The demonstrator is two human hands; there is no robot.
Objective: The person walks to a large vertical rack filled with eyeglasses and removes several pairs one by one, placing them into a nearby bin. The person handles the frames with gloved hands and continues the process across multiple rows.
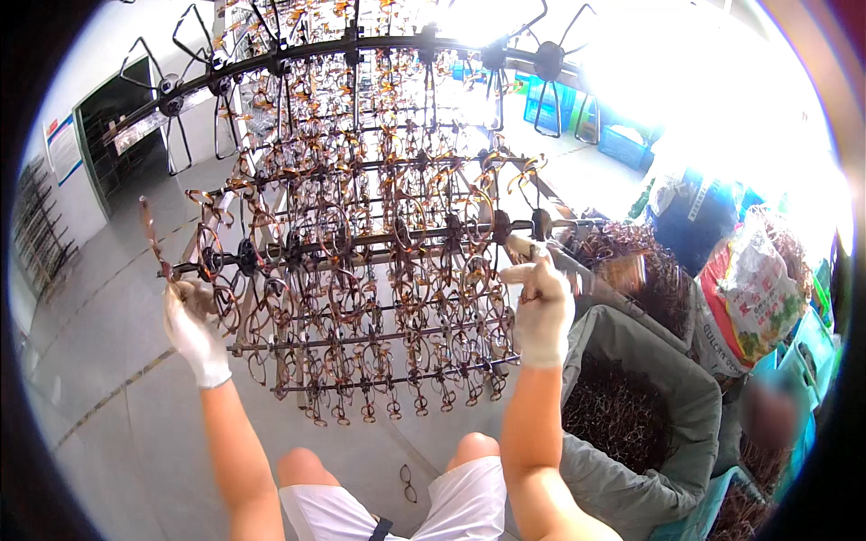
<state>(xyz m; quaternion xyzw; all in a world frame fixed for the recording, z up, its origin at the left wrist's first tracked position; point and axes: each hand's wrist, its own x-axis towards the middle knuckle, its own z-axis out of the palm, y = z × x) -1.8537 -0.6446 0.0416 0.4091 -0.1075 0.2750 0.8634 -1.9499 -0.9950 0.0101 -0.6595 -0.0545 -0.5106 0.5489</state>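
A large black metal rack [361, 270] hangs in front of me, its rods hung with many brown eyeglass frames. My left hand [192, 326], in a white glove, grips the left end of a rod and holds a brown frame piece [152, 236] that sticks upward. My right hand [541, 302], also gloved, reaches to the rack's right end, its fingers pinched at a clip on a rod. My bare knees and white shorts [451, 505] show below.
A grey sack [631, 424] full of dark frames stands at my right, with more sacks and a printed bag [753, 288] behind it. One loose frame [408, 482] lies on the grey floor. Blue crates [550, 104] stand at the back.
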